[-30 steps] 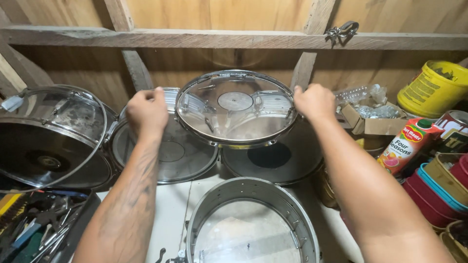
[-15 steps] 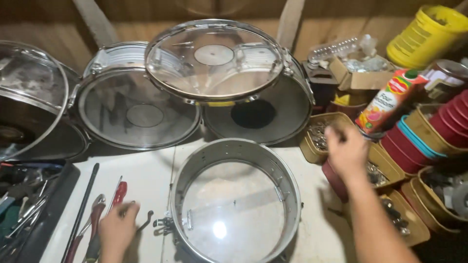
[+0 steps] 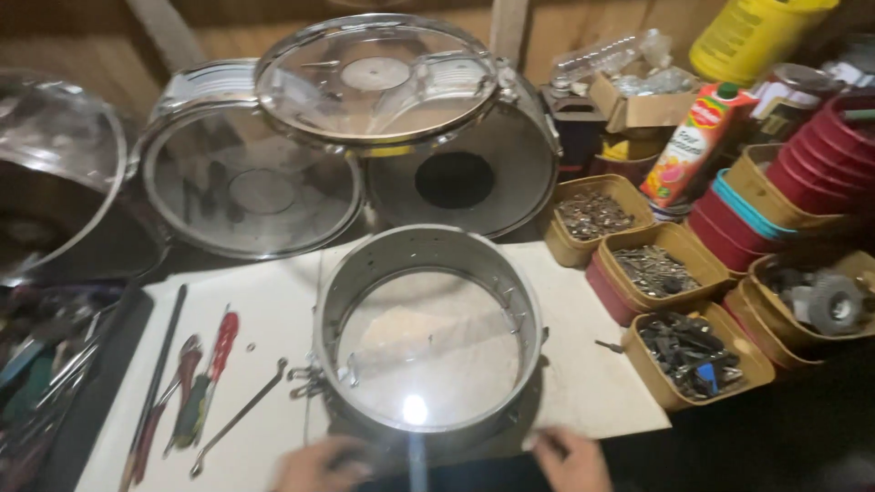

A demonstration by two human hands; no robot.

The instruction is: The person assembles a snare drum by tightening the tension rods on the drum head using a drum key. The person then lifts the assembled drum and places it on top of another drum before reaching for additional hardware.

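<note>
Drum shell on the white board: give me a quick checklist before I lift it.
1. Left hand at near rim of the drum shell: ok, grip itself blurred.
2. Right hand touching the rim: cannot tell.
3. Shell sits flat on the white board: ok.
4. Thin wrench and screwdriver apart from the shell: ok.
5. Hardware trays close on the right: not ok, tight.

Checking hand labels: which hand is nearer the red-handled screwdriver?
Left. The left hand is at the bottom edge, just right of and below the red-handled screwdriver. The right hand is across the metal drum shell, much farther away.
</note>
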